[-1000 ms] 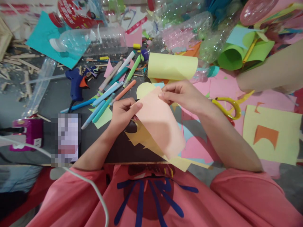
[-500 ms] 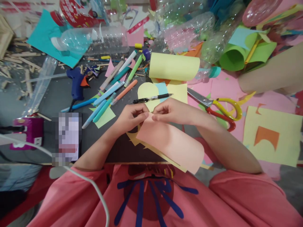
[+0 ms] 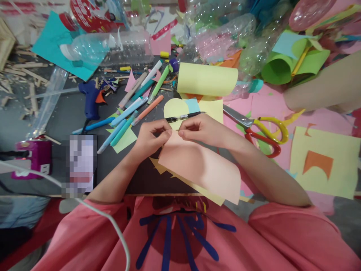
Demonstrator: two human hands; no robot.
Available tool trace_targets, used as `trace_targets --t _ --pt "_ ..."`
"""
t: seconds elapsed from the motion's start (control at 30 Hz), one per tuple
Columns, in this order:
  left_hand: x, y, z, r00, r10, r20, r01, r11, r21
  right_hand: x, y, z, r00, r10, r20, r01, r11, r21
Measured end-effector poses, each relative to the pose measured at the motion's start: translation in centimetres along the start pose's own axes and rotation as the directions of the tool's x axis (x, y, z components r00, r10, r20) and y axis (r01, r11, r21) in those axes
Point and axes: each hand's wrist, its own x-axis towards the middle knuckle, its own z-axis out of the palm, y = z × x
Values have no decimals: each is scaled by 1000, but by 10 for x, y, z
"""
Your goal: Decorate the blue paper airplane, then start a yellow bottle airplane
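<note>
A pale pink sheet of paper [image 3: 200, 165], bent in a gentle curve, slants from between my hands down toward the table's front edge. My left hand [image 3: 153, 137] pinches its upper left edge between thumb and fingers. Close beside it, my right hand [image 3: 199, 130] grips the same edge, thumb on top. Just beyond my fingers lies a black pen [image 3: 186, 117] across a yellow paper piece with a rounded end [image 3: 176, 106]. Under the pink sheet, part of another yellow paper [image 3: 210, 197] shows.
Scissors [image 3: 254, 126] with red and yellow handles lie on the right. Several markers [image 3: 148, 111], a blue glue gun [image 3: 91, 99] and a phone [image 3: 81, 162] are on the left. Behind are a rolled yellow paper [image 3: 207, 79] and plastic bottles [image 3: 124, 47]. Another person's arm [image 3: 324, 84] rests at right.
Both hands have shifted slightly left with the pink paper, and the left hand has moved a little more. More of the pen now shows covered on its left end.
</note>
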Motion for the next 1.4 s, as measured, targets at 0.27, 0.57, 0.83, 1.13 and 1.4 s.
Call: trace_targets --t 0.27,0.57,0.83,1.13,1.4 --pt "9 -18 -13 944 -31 -329 -14 991 -136 -12 -7 -33 994 88 -56 -95 988 -124" --pt "9 -4 -11 971 -233 -50 230 971 -62 -14 -8 -37 992 117 -39 -123 969 -215" --pt "9 -11 -15 979 -143 -142 147 989 18 -15 -12 -50 997 20 -74 -44 943 -330" --pt "9 -13 -23 952 15 -307 -13 1000 8 -35 -23 -80 954 5 -299 -106 940 -324" --pt "7 -9 -20 975 -42 -220 41 999 -11 -30 -25 -73 838 -87 -538 3 988 -155"
